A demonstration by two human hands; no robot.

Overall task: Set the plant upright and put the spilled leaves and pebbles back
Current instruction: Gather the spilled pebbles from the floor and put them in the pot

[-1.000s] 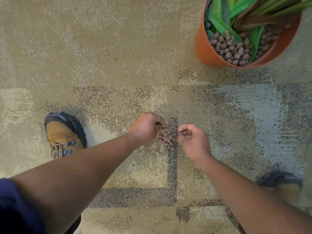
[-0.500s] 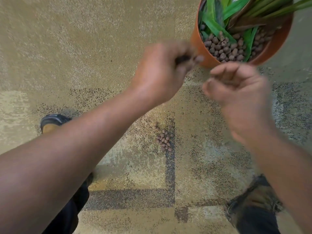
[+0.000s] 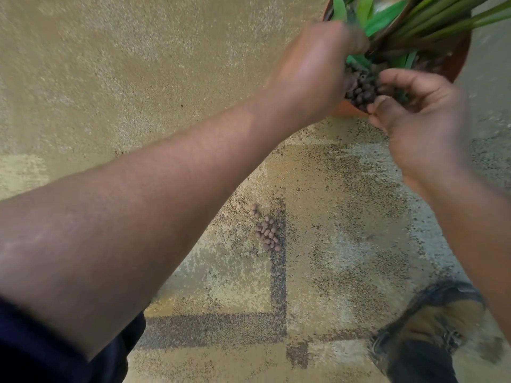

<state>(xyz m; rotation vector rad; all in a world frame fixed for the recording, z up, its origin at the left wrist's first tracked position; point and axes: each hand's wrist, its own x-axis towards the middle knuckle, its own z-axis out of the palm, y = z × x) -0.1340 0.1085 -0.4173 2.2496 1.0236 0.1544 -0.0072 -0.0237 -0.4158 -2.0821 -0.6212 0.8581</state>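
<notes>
Head view: left hand (image 3: 312, 78) and right hand (image 3: 420, 120), fingers curled, reach over the orange pot (image 3: 459, 59); their contents cannot be told. Brown pebbles (image 3: 359, 92) lie between them, green leaves (image 3: 387, 17) above. Spilled pebbles (image 3: 266, 232) remain on carpet (image 3: 138, 78) below.

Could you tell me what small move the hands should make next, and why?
Probably bring both hands back down to the pebbles on the carpet for another pinch. The left hand and right hand are at the orange pot, which stands upright, and a small cluster still lies spilled below them.
</notes>
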